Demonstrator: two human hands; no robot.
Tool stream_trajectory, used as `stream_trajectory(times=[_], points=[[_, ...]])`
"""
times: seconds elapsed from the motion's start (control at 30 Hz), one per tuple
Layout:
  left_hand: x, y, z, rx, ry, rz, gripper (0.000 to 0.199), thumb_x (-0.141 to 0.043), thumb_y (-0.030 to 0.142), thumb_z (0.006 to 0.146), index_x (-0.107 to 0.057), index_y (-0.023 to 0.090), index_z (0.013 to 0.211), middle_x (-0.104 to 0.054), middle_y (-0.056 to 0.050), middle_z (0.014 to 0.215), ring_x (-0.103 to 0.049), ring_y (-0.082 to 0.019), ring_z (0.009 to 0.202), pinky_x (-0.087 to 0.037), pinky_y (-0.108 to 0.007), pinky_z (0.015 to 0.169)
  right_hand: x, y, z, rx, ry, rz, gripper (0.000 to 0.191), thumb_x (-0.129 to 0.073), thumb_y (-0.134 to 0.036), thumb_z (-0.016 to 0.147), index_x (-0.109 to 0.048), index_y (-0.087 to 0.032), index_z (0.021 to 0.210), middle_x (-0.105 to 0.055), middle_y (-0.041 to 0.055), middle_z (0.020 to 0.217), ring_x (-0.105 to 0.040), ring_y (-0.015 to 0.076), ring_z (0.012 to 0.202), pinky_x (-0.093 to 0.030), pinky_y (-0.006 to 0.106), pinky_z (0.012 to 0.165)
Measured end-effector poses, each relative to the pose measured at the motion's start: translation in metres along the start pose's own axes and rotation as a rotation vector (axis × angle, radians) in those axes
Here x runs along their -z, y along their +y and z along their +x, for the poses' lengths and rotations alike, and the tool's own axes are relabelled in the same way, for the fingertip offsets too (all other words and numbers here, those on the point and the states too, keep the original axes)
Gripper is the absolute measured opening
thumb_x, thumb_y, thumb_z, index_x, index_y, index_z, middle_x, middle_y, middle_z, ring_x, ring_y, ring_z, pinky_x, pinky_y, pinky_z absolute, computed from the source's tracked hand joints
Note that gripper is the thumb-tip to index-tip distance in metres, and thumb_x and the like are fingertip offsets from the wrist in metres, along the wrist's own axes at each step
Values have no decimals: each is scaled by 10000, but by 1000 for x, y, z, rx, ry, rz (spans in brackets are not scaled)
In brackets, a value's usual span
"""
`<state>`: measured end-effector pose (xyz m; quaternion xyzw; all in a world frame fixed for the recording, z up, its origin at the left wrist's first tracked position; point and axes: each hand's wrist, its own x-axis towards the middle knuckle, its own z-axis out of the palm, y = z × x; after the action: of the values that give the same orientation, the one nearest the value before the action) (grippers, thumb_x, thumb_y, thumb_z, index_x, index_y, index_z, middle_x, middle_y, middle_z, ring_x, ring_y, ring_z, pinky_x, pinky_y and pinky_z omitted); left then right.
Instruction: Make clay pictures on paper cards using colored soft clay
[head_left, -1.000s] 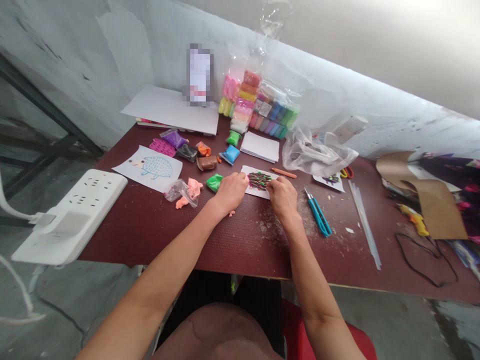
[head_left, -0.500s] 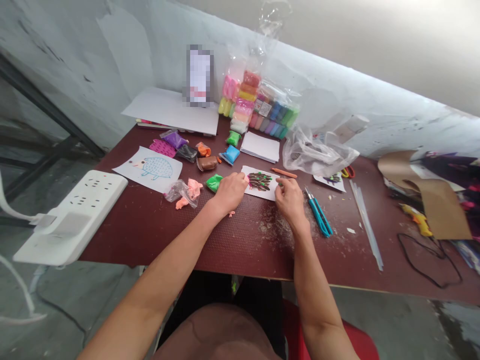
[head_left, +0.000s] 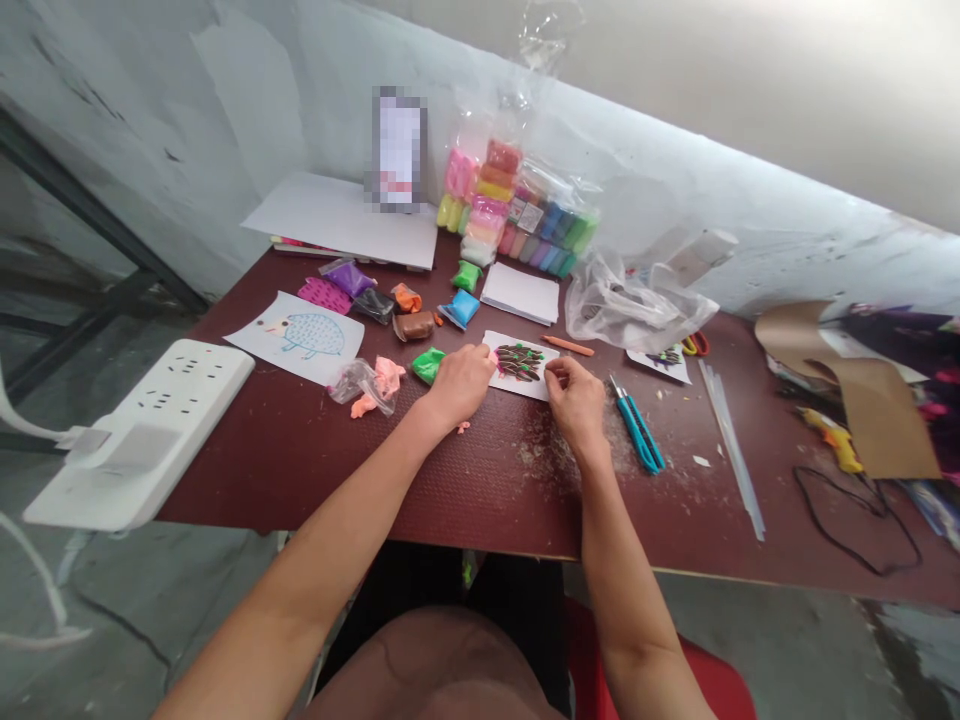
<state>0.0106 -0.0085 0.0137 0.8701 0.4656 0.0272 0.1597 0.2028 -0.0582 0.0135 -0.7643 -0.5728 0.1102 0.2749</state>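
A small white card lies on the table, bearing a raised hedgehog shape of dark brown clay strips with green and pink bits. At the card's left edge is my left hand, its fingers curled together; whatever they pinch is hidden. My right hand grips the opposite edge with bent fingers and thumb. Just left of my left hand sits a packet of green clay. Peach clay lies beside a crumpled clear wrapper. A tiny peach crumb rests below my left wrist.
A hedgehog drawing lies to the left near a white power strip. Teal scissors-like cutters and an orange stick flank my right hand. Bagged clay, a plastic bag and a glue gun stand farther off.
My right hand has shifted slightly left, its fingers now reaching a little over the card's right edge. My left hand stays almost where it was.
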Motion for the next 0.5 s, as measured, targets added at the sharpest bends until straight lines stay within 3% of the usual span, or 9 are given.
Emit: stream_trajectory(times=[0.2, 0.4, 0.5], points=[[1, 1, -1, -3, 2, 10, 464, -291, 160, 1112, -698, 89, 1322, -695, -189, 1267, -646, -275, 1182, -498, -330, 901, 1, 1, 1, -36, 19, 65, 250, -552, -236, 840, -769, -186, 953, -792, 67, 845, -683, 216, 733, -487, 322, 751], [1, 2, -2, -8, 14, 23, 479, -277, 110, 1091, -701, 79, 1313, -700, -194, 1241, -663, -289, 1180, -516, -350, 909, 3, 4, 5, -30, -19, -9, 294, -555, -252, 899, -818, -171, 1005, -831, 132, 1042, -737, 249, 908, -509, 349, 856], [-2, 0, -1, -9, 29, 19, 456, -303, 108, 1085, -719, 96, 1271, -706, -183, 1220, -673, -286, 1162, -523, -351, 905, 3, 6, 6, -23, 9, 24, 302, -565, -225, 882, -819, -172, 1037, -833, 125, 1042, -736, 243, 886, -513, 351, 862]])
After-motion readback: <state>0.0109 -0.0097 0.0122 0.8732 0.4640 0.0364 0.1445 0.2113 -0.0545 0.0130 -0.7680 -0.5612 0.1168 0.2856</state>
